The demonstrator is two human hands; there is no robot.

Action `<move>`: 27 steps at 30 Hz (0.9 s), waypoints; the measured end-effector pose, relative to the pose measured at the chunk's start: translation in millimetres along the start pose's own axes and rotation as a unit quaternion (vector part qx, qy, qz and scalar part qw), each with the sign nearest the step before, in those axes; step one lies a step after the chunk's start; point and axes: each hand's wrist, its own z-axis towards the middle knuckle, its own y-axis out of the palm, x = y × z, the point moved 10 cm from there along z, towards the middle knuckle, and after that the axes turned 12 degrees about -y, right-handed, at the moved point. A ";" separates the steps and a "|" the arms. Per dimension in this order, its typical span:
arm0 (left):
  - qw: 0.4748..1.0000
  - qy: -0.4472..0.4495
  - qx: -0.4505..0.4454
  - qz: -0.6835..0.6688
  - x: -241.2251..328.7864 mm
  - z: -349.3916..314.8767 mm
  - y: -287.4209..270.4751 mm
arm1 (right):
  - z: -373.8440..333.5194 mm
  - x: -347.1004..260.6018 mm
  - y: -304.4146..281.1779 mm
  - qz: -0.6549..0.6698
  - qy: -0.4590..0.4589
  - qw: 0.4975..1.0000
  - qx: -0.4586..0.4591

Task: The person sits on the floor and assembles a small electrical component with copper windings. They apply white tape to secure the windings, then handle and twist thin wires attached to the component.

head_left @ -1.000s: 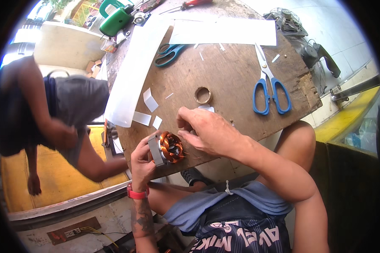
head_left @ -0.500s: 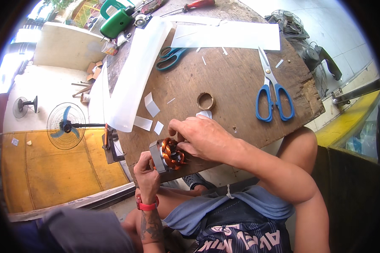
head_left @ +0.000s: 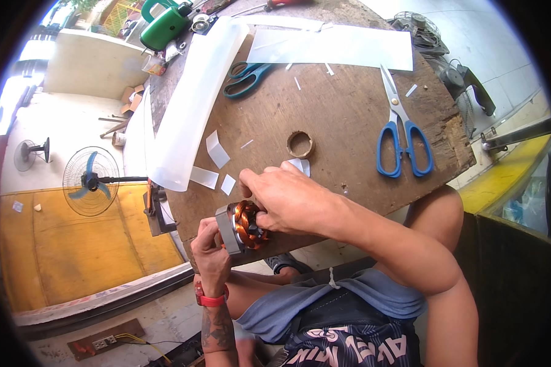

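My left hand (head_left: pixel 212 252) grips a motor stator (head_left: pixel 230 227) by its grey metal core near the table's front edge. Copper windings (head_left: pixel 246 227) ring the side turned toward my right hand (head_left: pixel 286 199). That hand is closed, its thumb at the open middle of the windings and its other fingers curled above. Whatever its fingertips may pinch is hidden. A brown tape roll (head_left: pixel 300 145) lies just beyond, beside a small white piece (head_left: pixel 301 166) partly behind my right hand. Several cut white pieces (head_left: pixel 217 150) are scattered to the left.
Blue-handled scissors (head_left: pixel 403 137) lie at the right, and teal-handled scissors (head_left: pixel 246 79) farther back. A white rolled sheet (head_left: pixel 193 116) runs along the left side, with a flat white sheet (head_left: pixel 349 48) at the back. Standing fans (head_left: pixel 90 181) are off the table's left.
My right thumb has pushed a little deeper into the middle of the windings. The view has shifted slightly; grey cloth at lower left is gone, showing a socket board on the floor.
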 end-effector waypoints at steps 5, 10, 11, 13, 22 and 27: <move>0.996 0.052 -0.012 0.066 10.3 2.1 3.2 | 19.0 6.9 12.7 -0.041 0.062 0.993 -0.092; 0.998 0.060 0.002 0.020 11.5 8.2 8.0 | 10.2 3.8 2.7 -0.002 0.039 0.994 -0.104; 0.997 0.069 0.011 0.016 13.2 8.5 9.1 | -2.8 5.0 -3.3 0.066 0.046 0.995 -0.064; 0.997 0.080 0.020 0.002 15.4 9.2 9.1 | -25.7 -5.0 -14.4 0.083 0.000 0.996 0.027; 0.998 0.031 -0.034 -0.037 -2.5 15.1 14.6 | -28.4 -22.9 0.6 -0.066 -0.082 0.986 0.131; 0.999 0.051 -0.019 -0.004 -4.4 13.4 13.0 | -28.8 -25.2 3.6 -0.076 -0.069 0.983 0.155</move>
